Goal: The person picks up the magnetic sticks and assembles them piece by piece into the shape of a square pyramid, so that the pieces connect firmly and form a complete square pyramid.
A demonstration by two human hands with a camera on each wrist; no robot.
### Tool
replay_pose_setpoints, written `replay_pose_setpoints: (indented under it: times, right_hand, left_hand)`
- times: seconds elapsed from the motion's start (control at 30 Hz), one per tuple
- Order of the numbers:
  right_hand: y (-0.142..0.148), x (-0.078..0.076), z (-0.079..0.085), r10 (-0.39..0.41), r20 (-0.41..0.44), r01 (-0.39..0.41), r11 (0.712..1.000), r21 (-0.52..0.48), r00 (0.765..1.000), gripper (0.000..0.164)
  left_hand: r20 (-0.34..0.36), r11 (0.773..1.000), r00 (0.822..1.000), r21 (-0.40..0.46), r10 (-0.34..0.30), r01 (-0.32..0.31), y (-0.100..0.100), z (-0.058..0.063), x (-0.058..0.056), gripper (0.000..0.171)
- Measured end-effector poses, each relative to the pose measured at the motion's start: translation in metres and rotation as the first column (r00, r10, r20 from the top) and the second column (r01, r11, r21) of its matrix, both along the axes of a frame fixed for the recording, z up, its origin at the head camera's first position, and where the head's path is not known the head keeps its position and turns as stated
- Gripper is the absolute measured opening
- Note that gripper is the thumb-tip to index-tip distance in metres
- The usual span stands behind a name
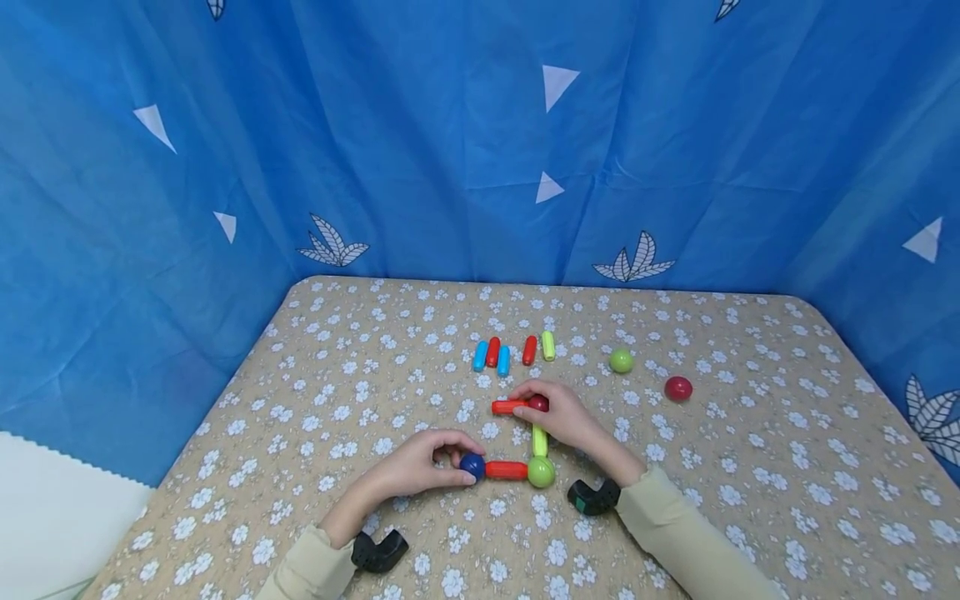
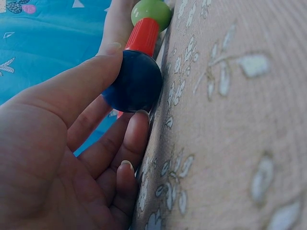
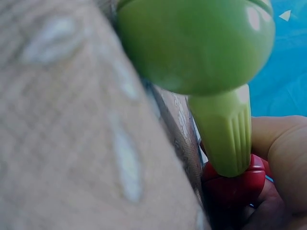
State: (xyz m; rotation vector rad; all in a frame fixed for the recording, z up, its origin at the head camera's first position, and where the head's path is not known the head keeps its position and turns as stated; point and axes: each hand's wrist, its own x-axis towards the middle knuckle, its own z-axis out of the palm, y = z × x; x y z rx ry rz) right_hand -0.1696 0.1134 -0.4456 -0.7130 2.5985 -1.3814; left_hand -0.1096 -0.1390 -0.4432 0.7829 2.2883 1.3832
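Several toy rods and balls are joined in an open U on the table. My left hand (image 1: pixel 426 463) pinches the dark blue ball (image 2: pixel 134 82) at its left end between thumb and fingers. From that ball a red rod (image 1: pixel 507 470) runs to a green ball (image 1: pixel 542 472), and a yellow-green rod (image 3: pixel 224 132) leads from there to a dark red ball (image 3: pixel 235 184). My right hand (image 1: pixel 558 410) grips this red ball, its thumb by a second red rod (image 1: pixel 504 407) that points left. The fingers partly hide the red ball.
Beyond the hands lie loose rods: blue (image 1: pixel 480 356), red (image 1: pixel 492 352), another blue (image 1: pixel 504 361), another red (image 1: pixel 529 350) and yellow-green (image 1: pixel 548 346). To the right sit a loose green ball (image 1: pixel 621 360) and a red ball (image 1: pixel 678 388). A blue curtain (image 1: pixel 465 150) borders the flowered table (image 1: pixel 300 400).
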Motion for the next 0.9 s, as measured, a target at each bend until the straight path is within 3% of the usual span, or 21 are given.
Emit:
replay_pose_setpoints:
  times: [0.4,0.53,0.73,0.8,0.9]
  right_hand:
    - [-0.001,-0.001,-0.005,-0.048,-0.011,0.048,0.999,-0.001,0.999,0.017]
    - [0.0,-0.002,-0.004,-0.048,0.01,0.048,0.998,-0.039,0.999,0.017]
    - [0.0,0.0,-0.006,-0.044,0.039,0.046,0.998,-0.053,0.998,0.017]
    - [0.0,0.001,-0.006,-0.057,0.046,0.06,0.997,-0.049,0.997,0.017]
    - [0.0,0.002,-0.005,-0.064,0.049,0.067,0.996,-0.06,0.997,0.016]
  left_hand:
    - [-0.021,0.999,1.0,0.028,-0.02,0.02,-0.003,-0.003,-0.004,0.029]
    - [-0.023,0.998,0.999,0.053,0.047,-0.046,-0.004,0.002,-0.01,0.029]
    - [-0.043,0.983,0.985,0.076,0.169,-0.165,-0.001,0.023,-0.02,0.027]
    - [-0.056,0.978,0.979,0.083,0.197,-0.192,-0.001,0.022,-0.026,0.028]
    - [-0.058,0.97,0.972,0.099,0.229,-0.223,0.002,0.012,-0.039,0.032]
